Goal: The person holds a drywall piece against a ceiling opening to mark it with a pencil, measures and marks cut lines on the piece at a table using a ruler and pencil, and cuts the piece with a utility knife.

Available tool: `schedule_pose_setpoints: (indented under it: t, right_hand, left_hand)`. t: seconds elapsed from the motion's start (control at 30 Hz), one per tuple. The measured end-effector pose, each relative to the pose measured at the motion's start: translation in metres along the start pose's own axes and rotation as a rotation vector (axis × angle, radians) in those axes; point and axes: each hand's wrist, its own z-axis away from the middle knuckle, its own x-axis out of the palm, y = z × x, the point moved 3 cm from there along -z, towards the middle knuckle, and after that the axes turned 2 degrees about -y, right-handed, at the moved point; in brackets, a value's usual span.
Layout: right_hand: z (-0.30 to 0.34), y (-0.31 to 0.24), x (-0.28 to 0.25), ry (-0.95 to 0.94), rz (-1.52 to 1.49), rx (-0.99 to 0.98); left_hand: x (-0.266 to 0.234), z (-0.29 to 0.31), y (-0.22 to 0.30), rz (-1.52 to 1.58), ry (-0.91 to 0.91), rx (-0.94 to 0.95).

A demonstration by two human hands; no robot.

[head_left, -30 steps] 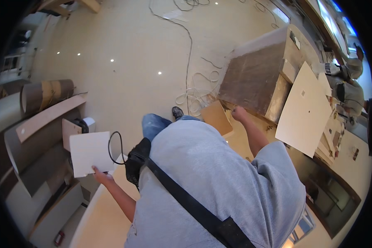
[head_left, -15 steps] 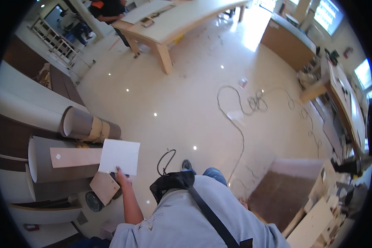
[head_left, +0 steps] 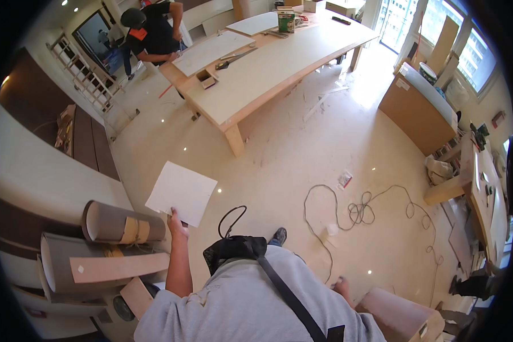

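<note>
A stiff white square sheet (head_left: 183, 191) is gripped at its near edge by my left hand (head_left: 178, 222). The thumb lies on top of the sheet and the other fingers are under it, mostly hidden. My left arm reaches forward with the sheet held above the floor. Low at my right side, my right hand (head_left: 342, 286) shows only in part past my body. Its fingers are too small and blurred to read, and nothing in it can be made out.
Ahead stands a long worktable (head_left: 279, 62) carrying white panels, a small open box (head_left: 206, 78) and a saw (head_left: 239, 58). A person (head_left: 154, 34) in dark clothes works at its left end. A cable (head_left: 325, 245) loops over the floor. Large rolls (head_left: 111, 222) lie at left.
I have moved forward, so the worktable looks nearer and the rolls lie further back. My left hand has carried the white sheet ahead, away from the rolls, and turned it a little.
</note>
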Motion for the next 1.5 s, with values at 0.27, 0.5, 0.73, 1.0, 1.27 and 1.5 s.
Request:
schedule_pose_setpoints:
  t: [0.27,0.5,0.73,1.0,1.27,1.5]
  right_hand:
    - [-0.206,-0.387,-0.069,-0.018,-0.001,-0.457]
    - [-0.313,-0.514,-0.096,0.014,0.202,-0.327]
    - [-0.325,-0.554,-0.114,-0.118,0.090,0.059]
    - [-0.469,-0.578,-0.150,0.036,0.012,0.101]
    - [-0.739,-0.873,-0.356,0.131,-0.062,-0.154]
    - [-0.886,-1.271,-0.493,0.100,-0.141,-0.579]
  left_hand:
    - [0.161,-0.114,-0.064,0.073,0.094,-0.080]
    - [0.373,-0.228,-0.139,0.116,0.056,-0.187]
    - [0.665,-0.353,-0.170,-0.079,-0.045,-0.199]
    - [0.967,-0.485,-0.257,-0.218,-0.328,-0.228]
    - [1.236,-0.551,-0.381,-0.188,-0.373,-0.373]
    - [1.465,-0.623,-0.515,-0.267,-0.479,-0.299]
